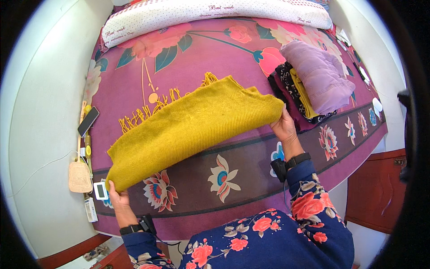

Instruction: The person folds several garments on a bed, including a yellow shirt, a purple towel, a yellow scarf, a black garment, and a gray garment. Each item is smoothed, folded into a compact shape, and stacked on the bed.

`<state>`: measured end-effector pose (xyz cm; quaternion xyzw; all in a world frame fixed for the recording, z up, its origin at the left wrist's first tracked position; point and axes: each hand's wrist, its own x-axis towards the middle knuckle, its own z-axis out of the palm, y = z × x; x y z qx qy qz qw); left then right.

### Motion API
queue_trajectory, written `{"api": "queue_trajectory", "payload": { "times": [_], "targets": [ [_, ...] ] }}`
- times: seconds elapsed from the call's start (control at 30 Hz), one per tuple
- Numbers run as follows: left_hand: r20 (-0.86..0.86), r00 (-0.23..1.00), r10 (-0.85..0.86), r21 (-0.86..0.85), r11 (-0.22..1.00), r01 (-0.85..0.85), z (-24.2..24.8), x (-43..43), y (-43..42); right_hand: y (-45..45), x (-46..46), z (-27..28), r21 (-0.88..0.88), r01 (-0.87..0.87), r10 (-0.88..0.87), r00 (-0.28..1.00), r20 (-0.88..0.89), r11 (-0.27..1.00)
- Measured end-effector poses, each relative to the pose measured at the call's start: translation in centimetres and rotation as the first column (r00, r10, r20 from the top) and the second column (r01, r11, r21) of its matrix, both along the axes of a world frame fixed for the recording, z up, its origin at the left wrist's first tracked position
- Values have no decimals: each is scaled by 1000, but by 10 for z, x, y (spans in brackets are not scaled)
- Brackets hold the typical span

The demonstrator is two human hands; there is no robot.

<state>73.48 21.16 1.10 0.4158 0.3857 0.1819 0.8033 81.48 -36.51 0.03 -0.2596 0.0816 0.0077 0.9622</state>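
Note:
A mustard-yellow fringed scarf (195, 122) stretches between my two hands, folded along its length, over a purple floral bed cover (235, 60). My left hand (119, 198) grips its near left corner, thumb on top. At the right end, my right hand (284, 126) pinches the other corner, with most of the fingers hidden under the cloth. The tasselled fringe (144, 114) lies along the far edge. Just beyond my right hand is a stack of folded cloths, topped by a lilac quilted bundle (317, 75) over yellow and black patterned fabric (295, 90).
A long white bolster (215, 13) spans the bed's far end. Along the left wall lie a smartphone (88, 121), a woven paddle (80, 177), a small white digital device (100, 191) and a narrow box (90, 209). Cables and white items (377, 105) line the right edge. Reddish wooden furniture (374, 191) stands at right.

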Motion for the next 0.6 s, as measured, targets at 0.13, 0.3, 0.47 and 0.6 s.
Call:
{"api": "queue_trajectory", "payload": {
  "times": [0.13, 0.3, 0.47, 0.6],
  "targets": [
    [-216, 971, -99, 95, 988, 122, -1, -1, 11, -14, -2, 3, -811, -85, 108, 994, -28, 578],
    [-350, 920, -178, 147, 959, 242, -30, -35, -22, -30, -23, 0, -853, -351, 182, 878, -443, -387],
    [-343, 928, -148, 198, 954, 225, -35, -42, -34, -9, -2, 2, -975, 45, 32, 999, 39, -219],
    [-293, 937, -188, 235, 936, 262, -34, -42, -39, 36, 69, -10, -983, 56, -79, 994, 71, -175]
  ]
}}
